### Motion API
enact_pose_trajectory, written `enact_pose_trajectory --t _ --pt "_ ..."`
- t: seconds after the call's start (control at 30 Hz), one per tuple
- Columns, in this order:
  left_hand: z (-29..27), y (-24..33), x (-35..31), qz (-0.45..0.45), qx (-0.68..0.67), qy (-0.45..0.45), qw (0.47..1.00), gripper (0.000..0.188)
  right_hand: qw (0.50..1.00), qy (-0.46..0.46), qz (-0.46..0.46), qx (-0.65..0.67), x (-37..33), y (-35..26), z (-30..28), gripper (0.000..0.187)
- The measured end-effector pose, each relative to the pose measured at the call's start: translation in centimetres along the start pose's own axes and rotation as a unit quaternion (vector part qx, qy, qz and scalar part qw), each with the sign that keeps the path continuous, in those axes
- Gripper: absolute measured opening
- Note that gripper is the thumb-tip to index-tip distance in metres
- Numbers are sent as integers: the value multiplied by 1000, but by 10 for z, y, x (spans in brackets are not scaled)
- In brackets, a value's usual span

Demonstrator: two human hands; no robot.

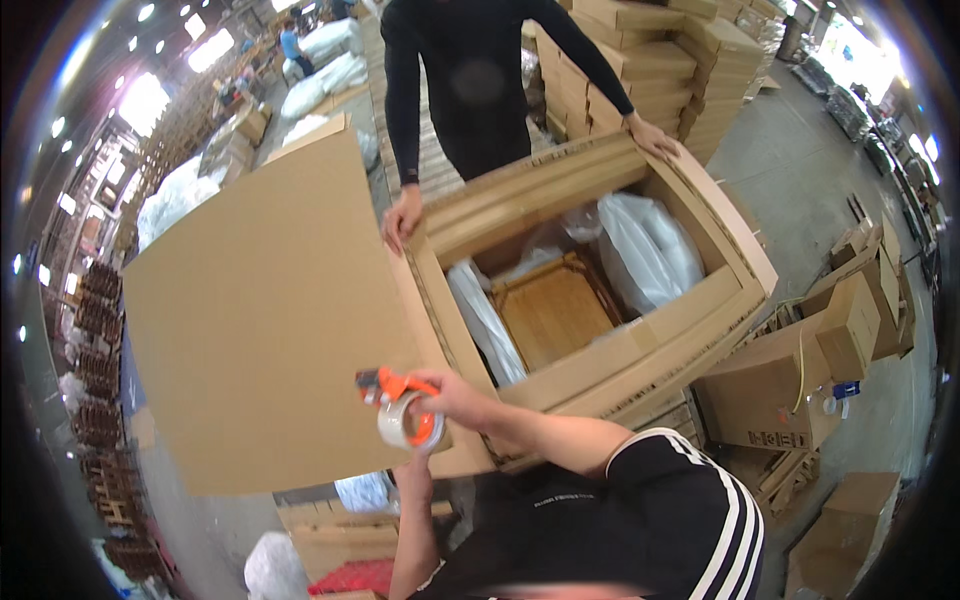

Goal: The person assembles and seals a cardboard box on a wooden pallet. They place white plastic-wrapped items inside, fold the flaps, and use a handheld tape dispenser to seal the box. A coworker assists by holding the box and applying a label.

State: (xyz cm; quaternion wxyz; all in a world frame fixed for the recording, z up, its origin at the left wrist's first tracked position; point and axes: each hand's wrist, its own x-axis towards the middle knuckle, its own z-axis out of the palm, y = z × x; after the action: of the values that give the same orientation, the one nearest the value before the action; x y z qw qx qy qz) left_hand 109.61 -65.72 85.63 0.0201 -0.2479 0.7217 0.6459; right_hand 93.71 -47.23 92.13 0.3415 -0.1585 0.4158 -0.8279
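My right hand is closed around an orange tape dispenser with a roll of clear tape on it. My left hand is at the lower side of the roll, its fingertips partly hidden by it. Just beyond is a large open cardboard carton. Inside lie a brown wooden piece with a flat panel and white foam-wrapped pieces. A big flat cardboard flap spreads out to the carton's left.
Across the carton stands a person in black, one hand on its left edge, the other on its far right corner. Stacked cartons rise behind. Loose boxes lie at right, wrapped bundles at far left.
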Motion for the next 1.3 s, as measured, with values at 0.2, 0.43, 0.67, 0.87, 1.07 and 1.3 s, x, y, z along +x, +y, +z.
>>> enact_pose_trajectory --t 0.2,0.43,0.67,0.87,1.07,1.3 --pt "89 0 -144 -19 179 -239 954 61 981 186 32 46 -158 -23 -107 28" --pt "84 -51 -192 -19 431 -339 836 70 945 296 -53 -128 -288 -88 -253 17" --pt "42 -124 -247 -43 325 -158 932 68 914 369 4 -169 -309 -142 -356 31" --pt "-58 -243 -435 -194 157 76 965 66 557 473 -97 -676 -279 -135 -247 43" --pt "-121 -461 -645 -404 -84 220 884 58 889 184 -124 -401 -255 118 53 65" --pt "-134 -545 -686 -330 -441 285 785 71 873 -135 372 -283 -402 429 260 59"
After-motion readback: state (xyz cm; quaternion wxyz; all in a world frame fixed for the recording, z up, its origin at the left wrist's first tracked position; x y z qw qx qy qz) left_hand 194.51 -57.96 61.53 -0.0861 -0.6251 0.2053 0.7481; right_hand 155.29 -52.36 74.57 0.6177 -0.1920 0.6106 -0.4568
